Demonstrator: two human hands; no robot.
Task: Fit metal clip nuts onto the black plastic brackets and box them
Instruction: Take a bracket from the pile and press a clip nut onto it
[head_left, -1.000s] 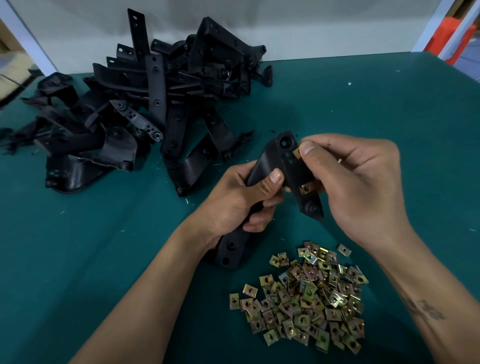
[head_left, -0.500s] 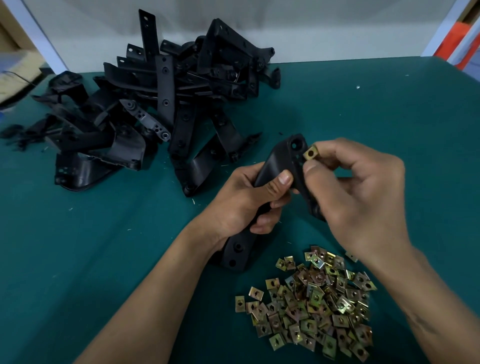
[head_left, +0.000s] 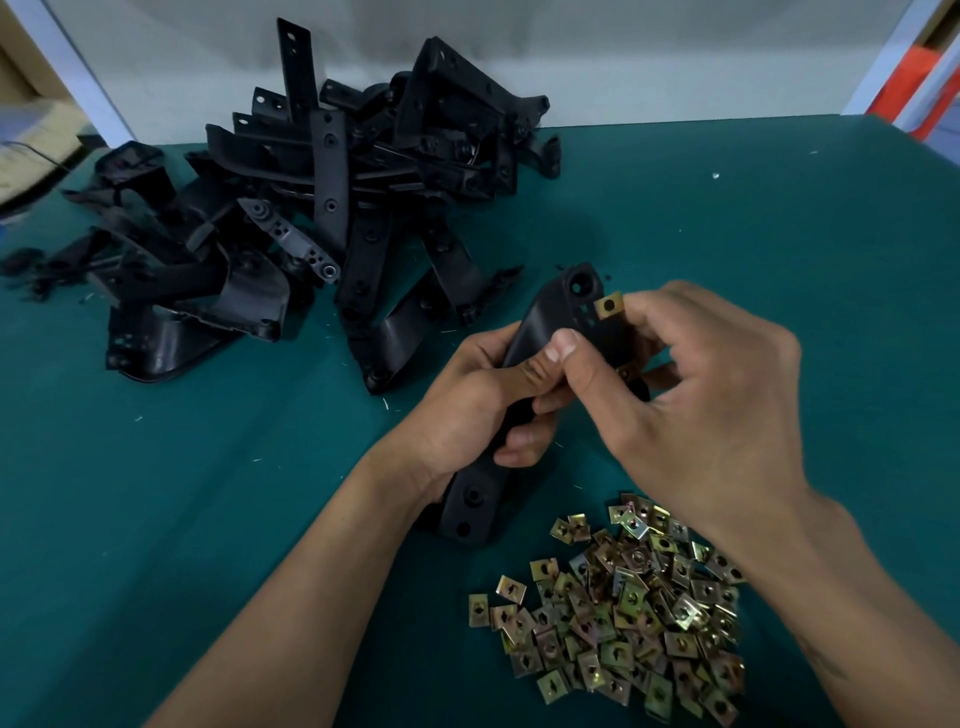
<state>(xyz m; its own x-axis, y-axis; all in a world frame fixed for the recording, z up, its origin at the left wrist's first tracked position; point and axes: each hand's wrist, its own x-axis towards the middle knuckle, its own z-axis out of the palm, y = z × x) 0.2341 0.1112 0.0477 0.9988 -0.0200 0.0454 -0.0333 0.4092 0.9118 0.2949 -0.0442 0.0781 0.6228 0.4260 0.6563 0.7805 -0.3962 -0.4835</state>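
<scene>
Since a second ago the right hand (head_left: 696, 410) has carried its pinched clip nut (head_left: 609, 305) to the top edge of the bracket (head_left: 561, 332), gripped by the left hand (head_left: 467, 410) above the worktop (head_left: 208, 519) (mid-fitting). Next: slide it on, seemingly over a hole. Spare nuts (head_left: 623, 613) lie near; the bracket pile (head_left: 322, 218) sits far-left.

My work surface is a green mat (head_left: 779, 249) that fills most of my view, flecked with pale specks. Beyond its far edge I see a white wall (head_left: 649, 57). A white post (head_left: 78, 78) slants at the far left, with blurred cardboard (head_left: 21, 67) beside it. At the far right stands another white post (head_left: 883, 57), with something orange-red (head_left: 922, 78) behind it.
</scene>
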